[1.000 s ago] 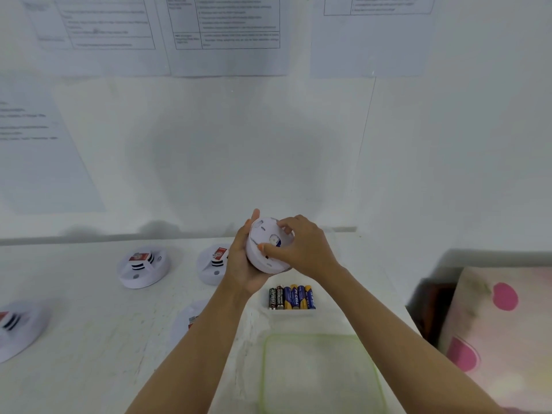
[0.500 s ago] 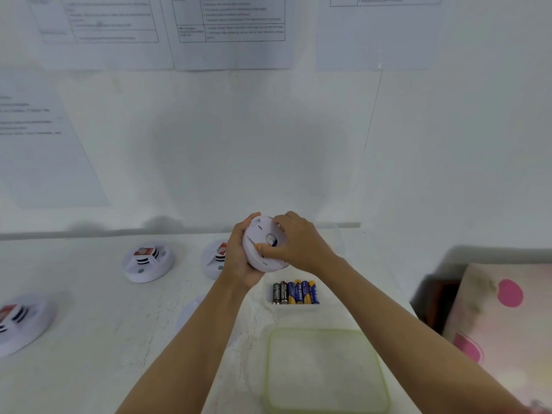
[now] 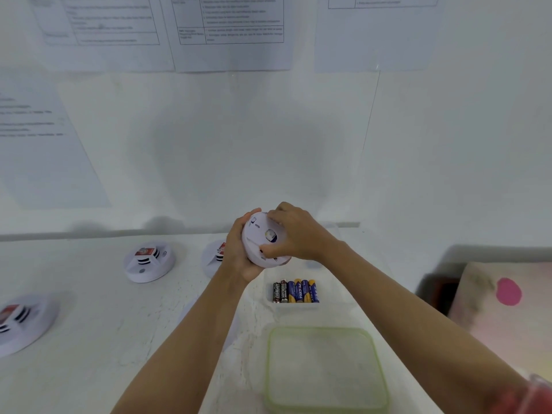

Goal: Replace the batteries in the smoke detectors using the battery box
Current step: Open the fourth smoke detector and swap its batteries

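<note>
I hold a round white smoke detector (image 3: pixel 259 240) above the table with its back plate turned toward me. My left hand (image 3: pixel 239 252) cups it from the left and below. My right hand (image 3: pixel 294 234) grips its right rim, fingers over the top and thumb on the plate. Just below it sits a clear battery box (image 3: pixel 294 306) holding several AA batteries (image 3: pixel 295 291), black ones and blue-and-yellow ones. Other white smoke detectors lie on the table: one (image 3: pixel 149 261) at the back left, one (image 3: pixel 213 258) partly behind my left wrist, one (image 3: pixel 22 322) at the far left.
The box's clear lid with a green rim (image 3: pixel 327 372) lies near the table's front edge. Another white round piece (image 3: pixel 188 309) shows under my left forearm. Printed sheets hang on the white wall. A pink spotted cushion (image 3: pixel 504 309) sits beyond the table's right edge.
Both hands have lifted the detector slightly and the right hand has shifted around its rim, fingers now over the top. The view has tilted a little.
</note>
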Available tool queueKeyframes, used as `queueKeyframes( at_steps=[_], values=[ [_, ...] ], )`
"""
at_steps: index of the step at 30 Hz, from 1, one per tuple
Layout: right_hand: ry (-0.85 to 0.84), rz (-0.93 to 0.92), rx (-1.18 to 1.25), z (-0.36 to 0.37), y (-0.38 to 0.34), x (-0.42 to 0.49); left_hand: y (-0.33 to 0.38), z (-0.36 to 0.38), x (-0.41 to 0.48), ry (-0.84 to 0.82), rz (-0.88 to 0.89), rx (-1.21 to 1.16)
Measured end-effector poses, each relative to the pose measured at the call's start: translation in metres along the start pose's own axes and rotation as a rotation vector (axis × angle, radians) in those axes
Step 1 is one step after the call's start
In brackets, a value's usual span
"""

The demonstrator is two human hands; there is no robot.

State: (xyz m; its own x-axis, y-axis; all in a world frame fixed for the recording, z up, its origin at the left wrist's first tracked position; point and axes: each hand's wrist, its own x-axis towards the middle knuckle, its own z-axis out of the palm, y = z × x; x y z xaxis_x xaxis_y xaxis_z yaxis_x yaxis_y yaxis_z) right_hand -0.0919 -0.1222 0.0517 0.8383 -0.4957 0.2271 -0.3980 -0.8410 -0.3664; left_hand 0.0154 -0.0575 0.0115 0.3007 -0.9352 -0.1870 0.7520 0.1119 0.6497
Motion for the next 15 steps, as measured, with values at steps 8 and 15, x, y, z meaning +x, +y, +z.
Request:
queueKeyframes(
  at_steps=[8,15],
  values=[
    [-0.029,0.02,0.099,-0.007,0.001,0.0,0.006,-0.003,-0.002,-0.01,0.016,0.074],
    [0.083,-0.018,0.223,-0.003,-0.016,-0.013,0.01,-0.016,-0.025,-0.004,0.017,0.112]
  ],
)
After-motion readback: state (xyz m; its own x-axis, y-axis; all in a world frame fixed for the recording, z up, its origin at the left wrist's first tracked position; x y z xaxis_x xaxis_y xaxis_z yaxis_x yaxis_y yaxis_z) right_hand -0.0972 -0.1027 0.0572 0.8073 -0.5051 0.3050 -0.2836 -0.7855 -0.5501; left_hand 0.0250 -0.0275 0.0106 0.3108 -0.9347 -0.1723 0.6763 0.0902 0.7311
